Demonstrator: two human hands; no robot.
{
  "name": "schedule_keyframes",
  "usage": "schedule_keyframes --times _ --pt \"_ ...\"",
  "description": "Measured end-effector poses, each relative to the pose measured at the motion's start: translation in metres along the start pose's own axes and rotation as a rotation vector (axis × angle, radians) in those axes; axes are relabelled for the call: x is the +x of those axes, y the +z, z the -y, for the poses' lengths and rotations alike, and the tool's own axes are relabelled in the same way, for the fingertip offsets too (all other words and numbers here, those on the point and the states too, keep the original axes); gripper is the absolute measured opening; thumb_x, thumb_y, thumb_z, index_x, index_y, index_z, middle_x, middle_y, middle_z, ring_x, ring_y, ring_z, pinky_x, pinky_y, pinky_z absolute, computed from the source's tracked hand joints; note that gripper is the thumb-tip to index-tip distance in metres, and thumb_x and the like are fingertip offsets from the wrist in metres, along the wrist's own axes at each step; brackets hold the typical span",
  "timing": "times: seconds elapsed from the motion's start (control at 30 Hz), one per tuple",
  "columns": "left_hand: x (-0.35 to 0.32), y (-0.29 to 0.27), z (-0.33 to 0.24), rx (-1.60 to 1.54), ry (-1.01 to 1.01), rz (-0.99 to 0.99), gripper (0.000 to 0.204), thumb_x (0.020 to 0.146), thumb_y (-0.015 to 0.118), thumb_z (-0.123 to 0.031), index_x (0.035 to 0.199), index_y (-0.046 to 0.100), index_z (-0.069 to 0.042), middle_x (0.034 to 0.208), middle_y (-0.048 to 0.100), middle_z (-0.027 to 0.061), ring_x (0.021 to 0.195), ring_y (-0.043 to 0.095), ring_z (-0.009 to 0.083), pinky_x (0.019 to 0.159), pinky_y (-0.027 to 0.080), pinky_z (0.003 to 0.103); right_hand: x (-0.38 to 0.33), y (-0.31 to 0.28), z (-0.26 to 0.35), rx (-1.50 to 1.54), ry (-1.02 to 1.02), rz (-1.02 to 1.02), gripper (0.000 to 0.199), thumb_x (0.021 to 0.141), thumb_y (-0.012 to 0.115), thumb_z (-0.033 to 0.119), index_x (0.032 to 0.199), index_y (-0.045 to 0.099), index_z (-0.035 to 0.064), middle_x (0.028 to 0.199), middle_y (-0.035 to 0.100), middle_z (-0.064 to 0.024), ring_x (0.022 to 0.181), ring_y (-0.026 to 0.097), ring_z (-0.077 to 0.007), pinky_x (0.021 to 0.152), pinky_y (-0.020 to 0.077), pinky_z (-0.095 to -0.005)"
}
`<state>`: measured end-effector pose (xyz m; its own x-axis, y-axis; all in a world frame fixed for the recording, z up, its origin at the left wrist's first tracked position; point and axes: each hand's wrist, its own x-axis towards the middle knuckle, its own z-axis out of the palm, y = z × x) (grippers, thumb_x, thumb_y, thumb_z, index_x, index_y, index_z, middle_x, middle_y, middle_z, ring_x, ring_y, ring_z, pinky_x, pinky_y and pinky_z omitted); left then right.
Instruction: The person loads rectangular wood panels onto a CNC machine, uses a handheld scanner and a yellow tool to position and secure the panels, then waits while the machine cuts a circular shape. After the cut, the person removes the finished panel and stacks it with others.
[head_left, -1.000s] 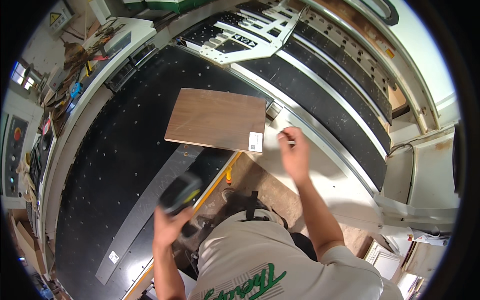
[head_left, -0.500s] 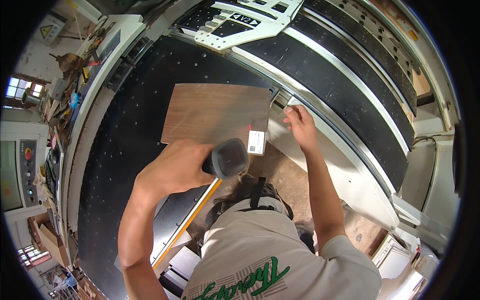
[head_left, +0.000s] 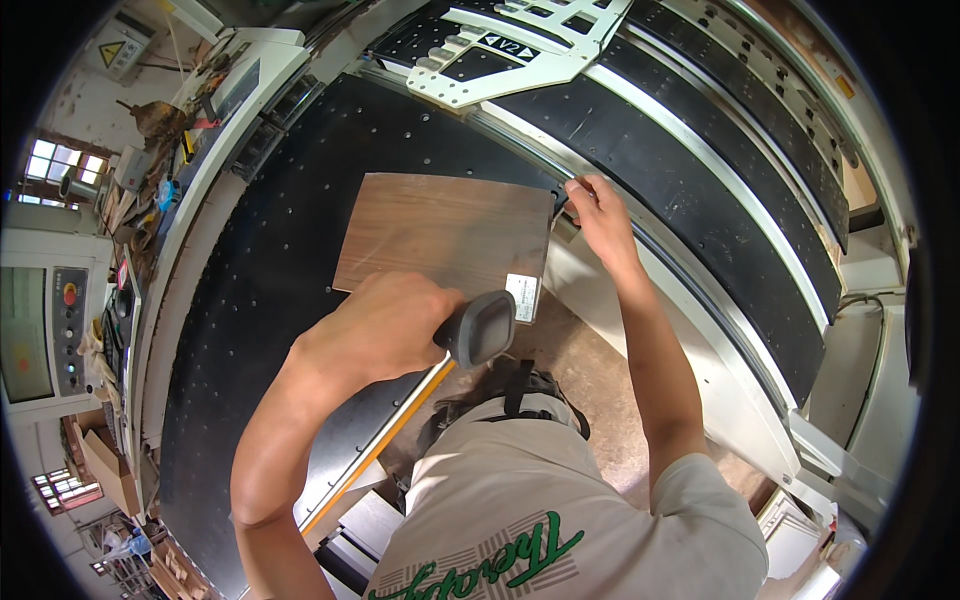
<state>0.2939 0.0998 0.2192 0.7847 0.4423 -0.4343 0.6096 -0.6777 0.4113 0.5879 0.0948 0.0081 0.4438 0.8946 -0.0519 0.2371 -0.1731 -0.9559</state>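
My left hand (head_left: 385,325) is wrapped round a black handheld scanner (head_left: 487,330) with a rounded head, held above the near edge of a brown wood-grain panel (head_left: 445,230). The panel lies flat on a black machine bed (head_left: 270,225). A white printed label (head_left: 522,292) sits at the panel's near right corner, just beyond the scanner's head. My right hand (head_left: 605,225) is by the panel's far right corner, beside a metal rail. Its fingers are curled with the tips together; what is between them, if anything, I cannot make out.
A white perforated machine plate (head_left: 525,55) stands over the bed at the far side. Black and white slats (head_left: 690,170) curve along the right. A control panel with a red knob (head_left: 70,295) is at the left. Below my left hand runs an orange-edged strip (head_left: 375,450).
My right hand has moved up to the panel's far right corner. The scanner in my left hand has shifted slightly right, its head turned a little. The whole view has shifted slightly.
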Motion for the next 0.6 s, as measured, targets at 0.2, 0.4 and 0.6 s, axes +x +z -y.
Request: schedule_keyframes --times 0.2,0.4,0.6 --pt "0.005 0.042 0.027 -0.254 -0.049 -0.126 0.034 0.077 0.082 -0.026 0.097 0.074 0.000 0.087 0.073 0.0237 0.086 0.071 0.0429 0.076 0.056 0.049 0.004 0.012 -0.005 -0.420 -0.510 0.046 0.044 0.097 0.074 0.026 0.131 0.064 -0.0003 0.131 0.066 -0.0243 0.121 0.064 -0.0402 0.102 0.0508 -0.0463" --pt "0.021 0.150 0.036 -1.409 -0.214 -0.311 0.069 0.082 0.092 -0.032 0.134 0.066 0.005 0.125 0.073 0.0135 0.118 0.064 0.0217 0.108 0.048 0.036 -0.002 0.039 0.016 -0.444 -0.563 0.295 0.048 0.094 0.074 0.016 0.138 0.060 0.0008 0.129 0.063 -0.0249 0.118 0.059 -0.0449 0.105 0.0468 -0.0523" --pt "0.052 0.206 0.041 -1.688 -0.203 -0.508 0.061 0.085 0.088 -0.040 0.124 0.070 0.004 0.084 0.066 0.0033 0.055 0.052 0.0097 0.045 0.035 0.026 -0.010 0.042 -0.012 -0.322 -0.499 0.184 0.036 0.098 0.070 0.006 0.132 0.060 -0.0015 0.122 0.067 -0.0196 0.112 0.067 -0.0332 0.101 0.0513 -0.0425"
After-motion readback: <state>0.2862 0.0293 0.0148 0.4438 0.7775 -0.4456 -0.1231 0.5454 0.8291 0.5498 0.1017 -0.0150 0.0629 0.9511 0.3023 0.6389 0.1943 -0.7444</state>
